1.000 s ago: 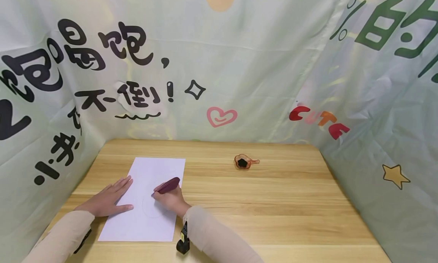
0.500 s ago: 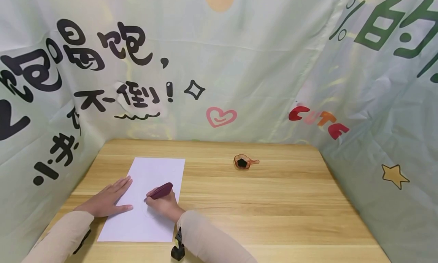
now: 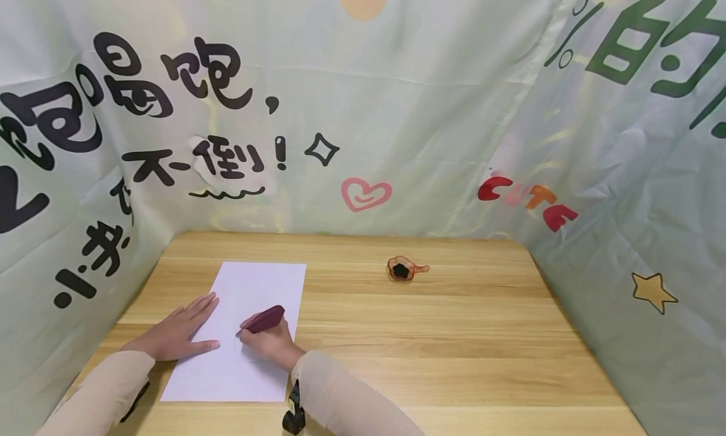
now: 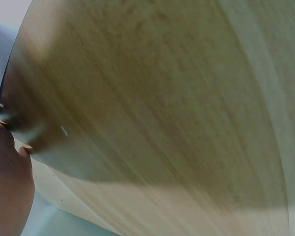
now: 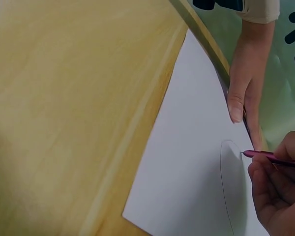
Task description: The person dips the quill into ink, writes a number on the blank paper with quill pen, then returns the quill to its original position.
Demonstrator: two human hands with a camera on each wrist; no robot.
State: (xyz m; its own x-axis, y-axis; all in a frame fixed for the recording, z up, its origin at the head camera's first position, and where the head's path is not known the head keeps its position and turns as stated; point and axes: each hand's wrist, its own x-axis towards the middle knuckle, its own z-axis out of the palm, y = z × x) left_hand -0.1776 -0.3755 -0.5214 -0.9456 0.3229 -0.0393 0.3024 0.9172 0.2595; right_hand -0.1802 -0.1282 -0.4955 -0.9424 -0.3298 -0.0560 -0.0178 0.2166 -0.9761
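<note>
A white sheet of paper (image 3: 258,285) lies on the left part of the wooden table. My left hand (image 3: 174,334) rests on its left edge with fingers and thumb spread flat. In the left wrist view only part of that hand (image 4: 10,182) shows, at the left border. My right hand (image 3: 273,343) pinches a dark purple pen (image 3: 266,319) with a broad, leaf-shaped upper end. The pen's tip (image 5: 243,153) is right at the paper in the right wrist view. A thin curved pencil-grey line (image 5: 221,167), like a long rounded outline, runs beside the tip.
On the table (image 3: 454,335), toward the back, sits a small amber translucent piece (image 3: 409,269) with a dark centre and a short handle. Printed cloth (image 3: 431,140) hangs along the back and both sides. A black device (image 3: 293,411) is strapped at my right wrist.
My right hand has moved left and slightly down across the paper with the pen, then almost stopped over the last half second. My left hand has stayed in place.
</note>
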